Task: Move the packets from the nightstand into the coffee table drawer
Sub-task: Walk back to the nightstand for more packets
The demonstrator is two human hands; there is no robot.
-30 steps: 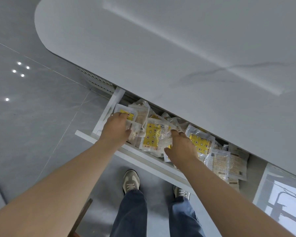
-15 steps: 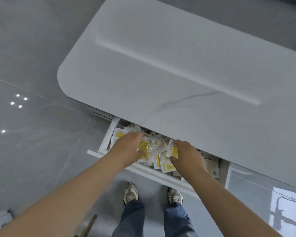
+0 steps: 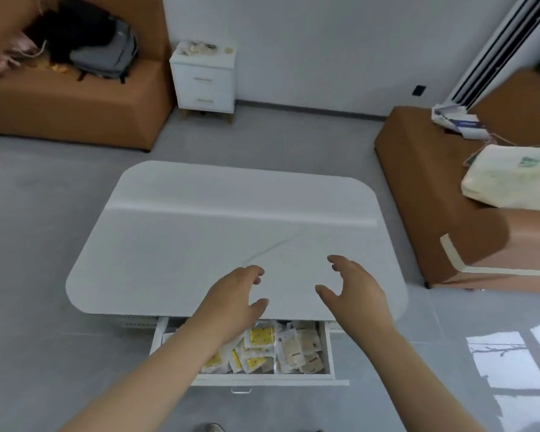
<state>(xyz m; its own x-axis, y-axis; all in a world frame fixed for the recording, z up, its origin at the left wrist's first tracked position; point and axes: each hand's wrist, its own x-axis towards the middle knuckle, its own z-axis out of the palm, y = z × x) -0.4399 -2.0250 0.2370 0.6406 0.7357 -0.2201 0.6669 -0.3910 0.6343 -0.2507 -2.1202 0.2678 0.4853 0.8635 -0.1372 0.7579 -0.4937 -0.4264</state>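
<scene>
No legible print on the packets (image 3: 262, 341) or elsewhere

Bare forearms, no sleeves, left hand (image 3: 231, 302) and right hand (image 3: 354, 294) ungloved

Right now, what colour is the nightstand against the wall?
White nightstand, seen in the head view.

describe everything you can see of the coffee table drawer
The drawer is white with thin walls, pulled open from under the pale coffee table top toward the person. A small clear handle sits on its front. It holds a loose heap of packets, yellow-printed and beige. The left forearm crosses above it; neither hand touches it.
</scene>
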